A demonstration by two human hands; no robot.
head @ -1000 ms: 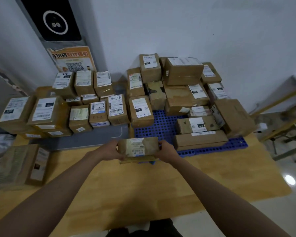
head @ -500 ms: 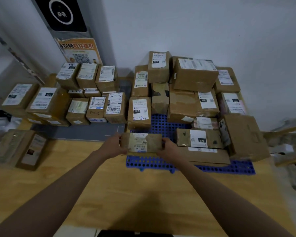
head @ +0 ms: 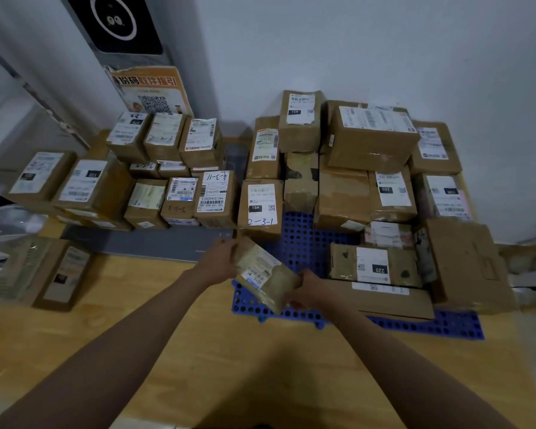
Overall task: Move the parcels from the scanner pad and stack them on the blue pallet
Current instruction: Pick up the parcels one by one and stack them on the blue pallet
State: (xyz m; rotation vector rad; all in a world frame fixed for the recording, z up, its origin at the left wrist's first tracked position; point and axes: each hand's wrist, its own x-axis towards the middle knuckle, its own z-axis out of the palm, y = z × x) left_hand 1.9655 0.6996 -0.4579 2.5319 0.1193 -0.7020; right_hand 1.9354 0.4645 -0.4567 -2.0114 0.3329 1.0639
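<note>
I hold a small brown parcel (head: 265, 273) with a white label between both hands, turned at a slant over the front left corner of the blue pallet (head: 304, 243). My left hand (head: 218, 261) grips its far left end and my right hand (head: 308, 294) grips its near right end. The pallet carries several stacked cardboard parcels, among them one marked 220 (head: 373, 264) and one marked 2-3-1 (head: 260, 205). Several more labelled parcels (head: 180, 196) stand on the grey scanner pad (head: 155, 243) to the left.
A wooden table (head: 229, 351) spreads in front of me. A flat brown parcel (head: 53, 274) lies at its left edge. A grey scanner post with an orange poster (head: 150, 88) rises behind the pad. The wall runs close behind the stacks.
The parcel has turned from level to a slant and moved forward over the pallet's front left corner. My right hand has dropped nearer to me; my left hand has gone further forward.
</note>
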